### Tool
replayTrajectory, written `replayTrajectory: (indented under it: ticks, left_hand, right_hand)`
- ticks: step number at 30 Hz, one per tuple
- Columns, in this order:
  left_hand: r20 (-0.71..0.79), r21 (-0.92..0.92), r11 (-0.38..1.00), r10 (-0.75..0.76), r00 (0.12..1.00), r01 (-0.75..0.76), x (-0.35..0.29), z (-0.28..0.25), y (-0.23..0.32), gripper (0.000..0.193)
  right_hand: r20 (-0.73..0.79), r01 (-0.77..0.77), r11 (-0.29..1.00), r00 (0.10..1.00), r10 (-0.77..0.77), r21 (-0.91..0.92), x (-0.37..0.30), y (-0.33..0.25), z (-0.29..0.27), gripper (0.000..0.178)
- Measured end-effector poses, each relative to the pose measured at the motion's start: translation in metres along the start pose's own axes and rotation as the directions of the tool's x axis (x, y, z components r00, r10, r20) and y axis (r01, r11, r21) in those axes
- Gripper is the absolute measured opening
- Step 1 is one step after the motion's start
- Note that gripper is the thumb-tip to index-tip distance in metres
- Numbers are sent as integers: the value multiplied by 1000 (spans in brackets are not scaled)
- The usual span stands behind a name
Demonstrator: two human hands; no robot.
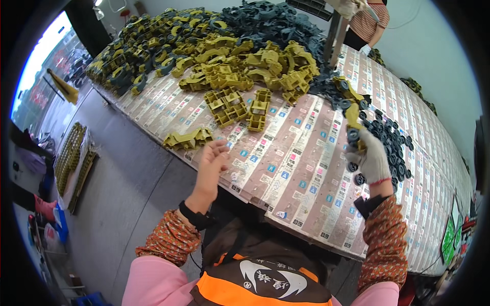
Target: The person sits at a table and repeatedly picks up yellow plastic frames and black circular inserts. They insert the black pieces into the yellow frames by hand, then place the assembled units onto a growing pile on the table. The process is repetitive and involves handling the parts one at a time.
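My right hand (373,159), in a white knit glove, is closed round a yellow-green plastic toy car body (352,116) with black wheels on it. It hovers at the edge of a spread of loose black wheels (394,133). My bare left hand (210,169) has loosely bent fingers, slightly apart, and nothing shows in them. Beside its fingertips, near the table's front edge, lies a small group of yellow-green car bodies (188,139). More bodies (224,106) rest underside up farther in, with a single one (259,110) to their right.
A large heap of yellow-green and dark parts (168,43) covers the table's far left. Dark blue-grey parts (275,23) are piled beside it. A metal post (334,35) rises at the far side. Another person (368,23) stands beyond the table. A patterned roll (71,158) lies on the floor.
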State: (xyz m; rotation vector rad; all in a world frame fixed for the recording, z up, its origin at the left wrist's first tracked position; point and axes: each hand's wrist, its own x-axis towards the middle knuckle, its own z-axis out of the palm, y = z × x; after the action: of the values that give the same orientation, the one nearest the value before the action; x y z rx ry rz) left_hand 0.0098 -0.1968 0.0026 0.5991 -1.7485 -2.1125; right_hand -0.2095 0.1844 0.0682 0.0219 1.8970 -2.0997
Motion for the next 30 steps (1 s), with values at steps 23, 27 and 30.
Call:
replayTrajectory:
  ticks: [23, 27, 30]
  left_hand:
    - [103, 969, 115, 618, 780, -219, 59, -79, 23, 58]
    - [149, 987, 9, 326, 934, -161, 63, -93, 22, 65]
    - [189, 981, -14, 285, 940, -193, 61, -94, 25, 53]
  right_hand:
    - [84, 173, 706, 984, -159, -687, -9, 1, 11, 45]
    - [255, 337, 512, 940, -225, -791, -72, 28, -18, 44]
    - [151, 188, 580, 982, -112, -792, -117, 33, -20, 42]
